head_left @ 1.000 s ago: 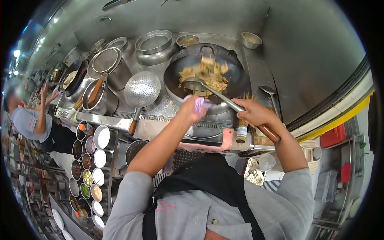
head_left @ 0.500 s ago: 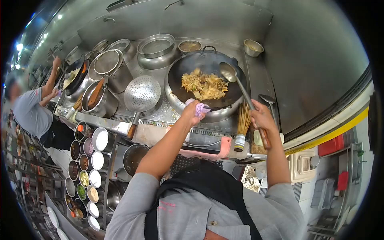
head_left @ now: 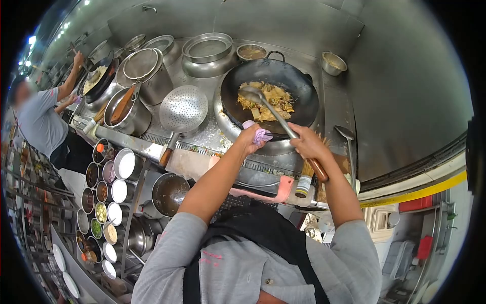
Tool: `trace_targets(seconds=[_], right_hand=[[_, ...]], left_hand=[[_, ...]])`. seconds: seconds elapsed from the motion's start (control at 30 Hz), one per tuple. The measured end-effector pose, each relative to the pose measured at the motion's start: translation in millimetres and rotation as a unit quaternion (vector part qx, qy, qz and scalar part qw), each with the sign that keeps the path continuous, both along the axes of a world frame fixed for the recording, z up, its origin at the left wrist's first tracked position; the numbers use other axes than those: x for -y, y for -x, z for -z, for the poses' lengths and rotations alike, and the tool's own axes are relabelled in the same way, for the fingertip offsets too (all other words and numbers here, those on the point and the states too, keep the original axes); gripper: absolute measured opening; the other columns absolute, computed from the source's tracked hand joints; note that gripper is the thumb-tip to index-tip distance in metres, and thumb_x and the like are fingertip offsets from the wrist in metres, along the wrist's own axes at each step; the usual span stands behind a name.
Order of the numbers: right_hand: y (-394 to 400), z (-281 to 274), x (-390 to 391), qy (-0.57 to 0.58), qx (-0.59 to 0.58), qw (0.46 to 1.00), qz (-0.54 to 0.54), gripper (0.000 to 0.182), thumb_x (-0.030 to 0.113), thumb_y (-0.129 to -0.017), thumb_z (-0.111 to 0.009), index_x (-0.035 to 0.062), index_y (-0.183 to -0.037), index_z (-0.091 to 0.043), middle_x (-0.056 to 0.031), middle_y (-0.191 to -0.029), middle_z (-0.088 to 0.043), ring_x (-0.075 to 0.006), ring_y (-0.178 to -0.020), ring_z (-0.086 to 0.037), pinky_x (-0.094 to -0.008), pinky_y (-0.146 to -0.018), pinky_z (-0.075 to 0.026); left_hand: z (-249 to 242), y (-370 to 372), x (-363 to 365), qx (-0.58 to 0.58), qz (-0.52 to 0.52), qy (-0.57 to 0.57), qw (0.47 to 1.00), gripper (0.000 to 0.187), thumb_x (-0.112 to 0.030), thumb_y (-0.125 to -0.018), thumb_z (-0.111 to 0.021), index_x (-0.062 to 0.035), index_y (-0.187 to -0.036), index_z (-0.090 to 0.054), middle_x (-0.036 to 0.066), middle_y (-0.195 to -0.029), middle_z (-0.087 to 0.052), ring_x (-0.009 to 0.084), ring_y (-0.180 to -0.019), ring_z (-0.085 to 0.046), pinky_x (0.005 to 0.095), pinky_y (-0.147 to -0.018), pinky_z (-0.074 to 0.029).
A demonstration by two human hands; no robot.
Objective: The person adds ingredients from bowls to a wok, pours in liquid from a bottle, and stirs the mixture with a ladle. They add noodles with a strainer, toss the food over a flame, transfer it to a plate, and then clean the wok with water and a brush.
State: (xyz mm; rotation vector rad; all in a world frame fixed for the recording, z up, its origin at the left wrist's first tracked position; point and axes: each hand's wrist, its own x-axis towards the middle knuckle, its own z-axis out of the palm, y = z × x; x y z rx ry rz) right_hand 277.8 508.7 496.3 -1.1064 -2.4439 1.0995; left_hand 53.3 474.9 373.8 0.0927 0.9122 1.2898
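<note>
A black wok (head_left: 305,104) sits tilted on the burner ring, with fried noodles (head_left: 277,96) and flat pale pieces heaped inside. My left hand (head_left: 250,139) is closed on the wok's near handle, with a folded pink-purple cloth (head_left: 261,136) between palm and metal. My right hand (head_left: 310,143) grips the long handle of a ladle (head_left: 272,110) with a brown wooden end. The ladle's bowl rests over the left part of the noodles; whether it touches the wok's wall is hidden.
Left of the wok lie a perforated skimmer (head_left: 184,108), a lidded steel pot (head_left: 206,53) and a strainer (head_left: 140,63) on a pot. A bamboo brush (head_left: 305,182) and spare ladle (head_left: 345,133) are at right. Several seasoning tins (head_left: 119,191) stand lower left. A co-worker (head_left: 39,119) cooks beyond.
My right hand has swung the ladle left, from the wok's right side onto the noodles. The wok now tips more, and the noodles look gathered closer together. My left hand keeps its hold.
</note>
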Motion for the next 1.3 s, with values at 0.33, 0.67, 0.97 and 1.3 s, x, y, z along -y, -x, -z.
trace_targets(seconds=[0.33,0.67,0.97,1.3], right_hand=[[12,25,-6,-0.042,0.007,0.999,0.005,0.061,0.010,-0.077,-0.061,-0.0013,-0.136,-0.050,-0.0302,-0.091,-0.066,-0.0402,-0.083,-0.067,-0.0417,-0.075,-0.052],[8,24,-7,0.036,-0.029,0.999,-0.010,0.066,0.008,-0.083,-0.056,0.0024,-0.147,-0.040,-0.0062,-0.060,-0.055,-0.0142,-0.045,-0.053,-0.0317,-0.043,-0.045],[-26,-11,26,0.108,-0.032,0.994,0.003,0.067,0.004,-0.085,-0.056,0.0034,-0.149,-0.037,-0.0031,-0.062,-0.054,-0.0105,-0.045,-0.050,-0.0283,-0.042,-0.042],[-102,-51,95,0.208,-0.205,0.943,0.158,0.066,-0.001,-0.089,-0.056,0.0018,-0.150,-0.033,-0.0020,-0.080,-0.054,-0.0055,-0.052,-0.047,-0.0208,-0.040,-0.039]], left_hand=[[6,-1,0,-0.015,0.005,-0.033,0.999,0.015,-0.021,-0.095,-0.051,-0.0077,-0.092,-0.058,0.008,-0.078,-0.065,0.0206,-0.065,-0.065,0.0262,-0.043,-0.045],[6,1,3,-0.010,0.021,-0.038,0.999,0.015,-0.022,-0.097,-0.051,-0.0082,-0.094,-0.057,0.009,-0.079,-0.066,0.0219,-0.066,-0.066,0.0270,-0.044,-0.046],[1,1,-3,-0.021,0.013,-0.032,0.999,0.015,-0.021,-0.097,-0.049,-0.0088,-0.093,-0.056,0.009,-0.077,-0.066,0.0209,-0.063,-0.065,0.0269,-0.042,-0.045],[-66,5,48,0.023,-0.006,0.052,0.998,0.021,-0.025,-0.100,-0.041,-0.0130,-0.109,-0.056,0.013,-0.096,-0.066,0.0220,-0.073,-0.062,0.0240,-0.044,-0.040]])
